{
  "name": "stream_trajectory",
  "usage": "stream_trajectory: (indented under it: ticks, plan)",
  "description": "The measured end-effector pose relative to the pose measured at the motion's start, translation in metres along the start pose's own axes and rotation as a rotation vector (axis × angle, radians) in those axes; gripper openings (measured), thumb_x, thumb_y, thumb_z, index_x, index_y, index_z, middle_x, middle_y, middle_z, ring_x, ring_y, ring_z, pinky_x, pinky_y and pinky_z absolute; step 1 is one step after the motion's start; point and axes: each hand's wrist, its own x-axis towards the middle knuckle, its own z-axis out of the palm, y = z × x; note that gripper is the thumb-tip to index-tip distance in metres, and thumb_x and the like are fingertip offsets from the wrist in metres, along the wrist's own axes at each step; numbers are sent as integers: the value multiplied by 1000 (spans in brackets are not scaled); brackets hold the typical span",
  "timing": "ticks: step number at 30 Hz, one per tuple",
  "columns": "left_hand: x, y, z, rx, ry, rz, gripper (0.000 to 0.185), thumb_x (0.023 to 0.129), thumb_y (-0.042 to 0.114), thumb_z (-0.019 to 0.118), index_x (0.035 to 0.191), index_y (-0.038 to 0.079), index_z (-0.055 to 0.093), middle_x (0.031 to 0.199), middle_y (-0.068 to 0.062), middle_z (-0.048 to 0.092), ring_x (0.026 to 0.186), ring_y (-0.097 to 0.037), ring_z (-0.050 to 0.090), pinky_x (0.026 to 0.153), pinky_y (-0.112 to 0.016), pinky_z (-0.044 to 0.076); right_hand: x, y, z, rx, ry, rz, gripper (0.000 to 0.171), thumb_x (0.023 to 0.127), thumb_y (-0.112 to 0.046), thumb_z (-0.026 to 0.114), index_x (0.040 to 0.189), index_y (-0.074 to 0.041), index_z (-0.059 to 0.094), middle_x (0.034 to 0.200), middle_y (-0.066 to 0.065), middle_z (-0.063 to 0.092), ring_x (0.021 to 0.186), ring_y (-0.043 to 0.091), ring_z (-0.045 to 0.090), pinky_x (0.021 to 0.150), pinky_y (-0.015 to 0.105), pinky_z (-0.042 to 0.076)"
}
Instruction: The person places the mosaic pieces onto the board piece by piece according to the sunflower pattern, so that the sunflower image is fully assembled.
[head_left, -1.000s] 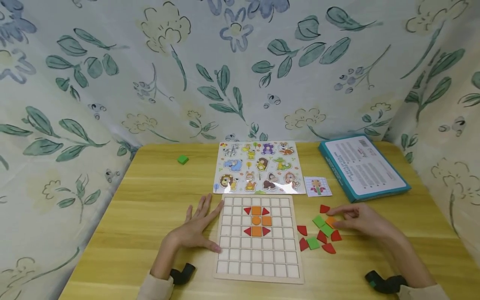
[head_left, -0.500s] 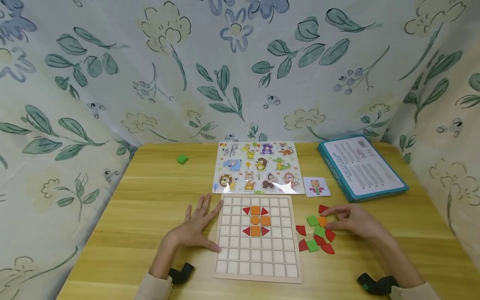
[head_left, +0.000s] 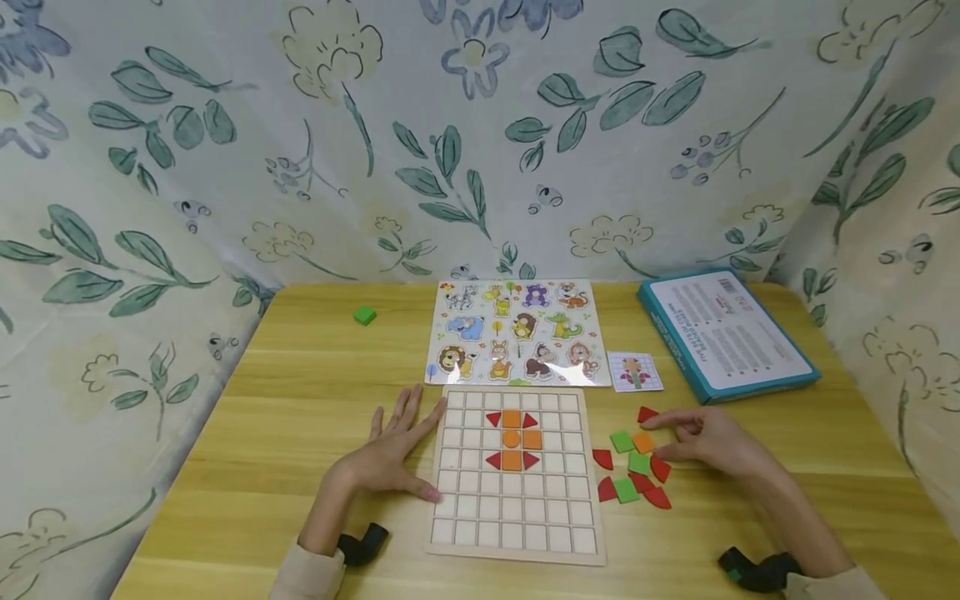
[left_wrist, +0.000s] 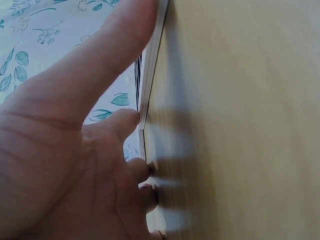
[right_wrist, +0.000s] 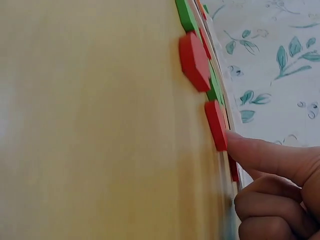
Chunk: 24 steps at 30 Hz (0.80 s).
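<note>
- Orange square tile (head_left: 642, 442) lies flat on the table (head_left: 300, 417) in the loose heap of red and green tiles (head_left: 633, 477), just right of the grid board (head_left: 517, 533); my right hand's fingertips are at its edge.
- My left hand (head_left: 390, 457) lies flat with fingers spread and straight, holding nothing, its thumb and forefinger against the left rim of the grid board to steady it.
- On the board sit orange and red pieces (head_left: 512, 439), already seated in cells.
- I judge the orange tile light, stiff and smooth, probably painted wood: too thin to grab from above, so I'd pinch it by two opposite edges or slide it clear of its neighbours first.
- My right hand (head_left: 708, 442) has its forefinger stretched toward the tile, the other fingers curled loosely; I cannot tell whether it pinches anything.
- Both wrist views are blurred and edge-on; the right one shows red tiles (right_wrist: 196, 60) but hides the orange one.
- Farther off, the small pattern card (head_left: 634, 372) is too small to read.
</note>
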Motion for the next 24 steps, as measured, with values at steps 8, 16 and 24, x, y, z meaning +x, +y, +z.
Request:
stream_trajectory:
  ticks: [8,16,24]
  plan:
    - [0,-1,1,19,7,7,130,72,50,91,168,20,7,169,-21,-26,157,-43,-26,119,-73,-20,4,-10,5,-2,11,-22,47,83,-23,87,122,-2,73,62,-3,32,54,12,32,51,27,27]
    - [0,-1,2,22,6,1,131,72,51,90,168,21,7,170,-20,-26,157,-43,-26,120,-72,-20,6,-50,32,95,37,-61,46,85,-28,86,123,-5,73,61,-3,28,53,11,29,50,26,28]
    - [1,0,3,7,15,14,130,72,51,91,168,21,8,170,-21,-25,157,-43,-26,119,-73,-21,26,-102,100,95,21,-112,28,78,-21,92,102,-14,81,59,-3,29,54,14,27,50,23,23]
